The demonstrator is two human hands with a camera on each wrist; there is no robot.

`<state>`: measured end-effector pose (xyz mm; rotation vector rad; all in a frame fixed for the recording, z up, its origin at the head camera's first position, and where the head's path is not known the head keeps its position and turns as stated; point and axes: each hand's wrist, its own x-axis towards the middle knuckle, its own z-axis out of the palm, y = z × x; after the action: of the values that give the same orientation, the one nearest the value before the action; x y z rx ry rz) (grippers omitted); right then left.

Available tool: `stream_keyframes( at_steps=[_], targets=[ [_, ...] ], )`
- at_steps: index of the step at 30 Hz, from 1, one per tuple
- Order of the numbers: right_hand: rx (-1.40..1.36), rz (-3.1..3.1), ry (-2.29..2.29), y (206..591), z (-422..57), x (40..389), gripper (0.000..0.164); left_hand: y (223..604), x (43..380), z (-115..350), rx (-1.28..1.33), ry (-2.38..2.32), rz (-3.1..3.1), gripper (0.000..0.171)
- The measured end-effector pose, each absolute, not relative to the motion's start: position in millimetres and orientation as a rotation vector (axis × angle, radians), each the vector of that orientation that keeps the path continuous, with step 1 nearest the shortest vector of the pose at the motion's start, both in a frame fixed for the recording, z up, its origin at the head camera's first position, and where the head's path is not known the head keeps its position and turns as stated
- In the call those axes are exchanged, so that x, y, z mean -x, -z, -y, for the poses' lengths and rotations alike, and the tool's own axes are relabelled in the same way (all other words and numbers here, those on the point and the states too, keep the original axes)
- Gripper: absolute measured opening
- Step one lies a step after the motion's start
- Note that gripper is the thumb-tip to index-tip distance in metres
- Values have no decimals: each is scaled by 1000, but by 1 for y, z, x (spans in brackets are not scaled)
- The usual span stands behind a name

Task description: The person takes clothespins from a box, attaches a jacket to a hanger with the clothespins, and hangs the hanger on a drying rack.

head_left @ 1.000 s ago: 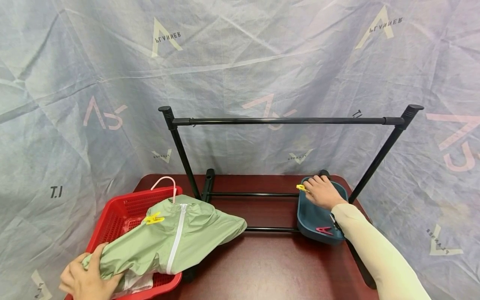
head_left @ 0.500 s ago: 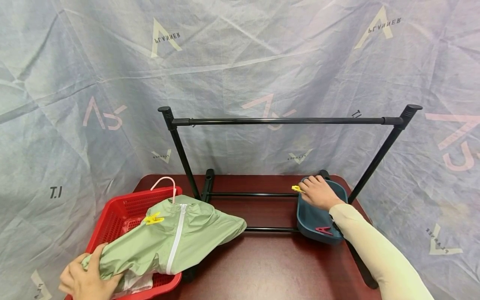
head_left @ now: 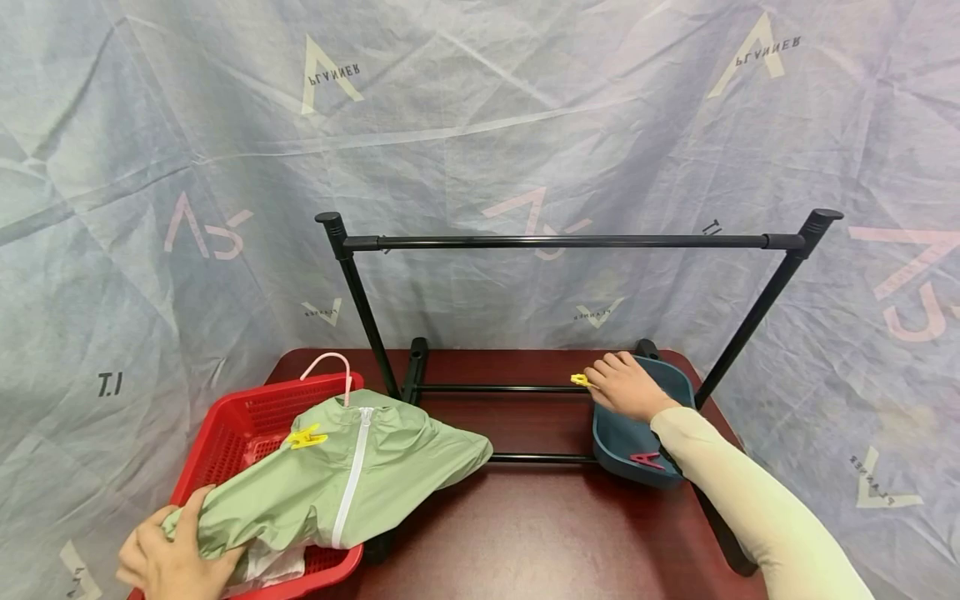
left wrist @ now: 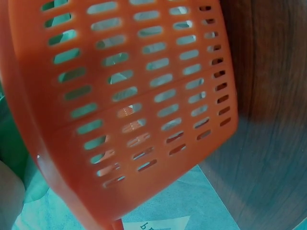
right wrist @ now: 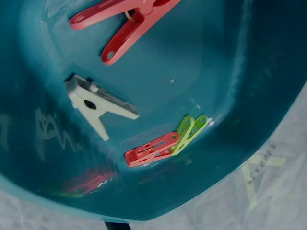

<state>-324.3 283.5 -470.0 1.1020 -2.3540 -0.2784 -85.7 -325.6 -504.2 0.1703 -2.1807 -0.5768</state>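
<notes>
A light green zip jacket point(head_left: 405, 454) lies across the red basket point(head_left: 217, 417) on a pink hanger point(head_left: 348, 379), whose hook sticks up. One yellow clothespin point(head_left: 306, 437) is on the jacket near its shoulder. My left hand point(head_left: 174, 550) grips the jacket's lower left end at the basket's near side. Over the left rim of a blue bin point(head_left: 622, 437), my right hand point(head_left: 628, 387) pinches another yellow clothespin point(head_left: 581, 380). Inside the bin are a red clothespin point(right wrist: 129, 24), a white clothespin point(right wrist: 98, 105), and small red and green ones point(right wrist: 153, 149).
A black garment rack point(head_left: 577, 242) stands on the dark red table point(head_left: 525, 525), its top bar above and low bars behind the jacket. White cloth point(head_left: 277, 567) lies in the basket under the jacket. A printed grey sheet point(head_left: 480, 108) hangs behind.
My right hand has moved a little left and down with the yellow clothespin, from over the bin towards its left rim. The left hand and the jacket stay put.
</notes>
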Motion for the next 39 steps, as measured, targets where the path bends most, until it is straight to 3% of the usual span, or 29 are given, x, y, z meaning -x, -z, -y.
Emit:
stream_keyframes(
  at_steps=[32, 35, 39],
  targets=[
    [-1189, 2271, 191, 474, -257, 317, 61, 503, 84, 323, -198, 596, 2205, 107],
    [-1194, 2273, 199, 474, -256, 316, 52, 503, 84, 324, -194, 596, 2202, 107],
    [-1206, 2278, 199, 473, -254, 314, 25, 503, 84, 324, -206, 598, 2215, 108]
  ],
)
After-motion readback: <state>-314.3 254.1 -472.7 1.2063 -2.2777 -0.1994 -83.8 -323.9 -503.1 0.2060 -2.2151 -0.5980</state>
